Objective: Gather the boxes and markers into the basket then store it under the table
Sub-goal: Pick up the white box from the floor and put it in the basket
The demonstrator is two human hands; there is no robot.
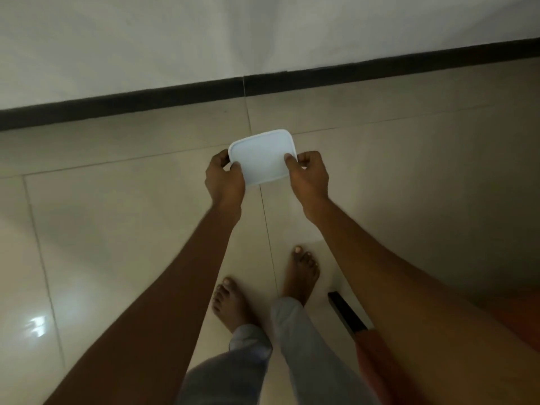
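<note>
A pale blue, square box with rounded corners (261,156) is held out in front of me above the tiled floor. My left hand (225,179) grips its left edge, thumb on top. My right hand (308,175) grips its right edge the same way. Only the box's flat top face shows; its depth is hidden. No basket and no markers are in view.
Beige floor tiles (117,229) run up to a dark skirting board (175,97) under a white wall. My bare feet (230,302) stand below the box. A dark bar (346,314) and a reddish-orange surface (514,325) lie at the lower right.
</note>
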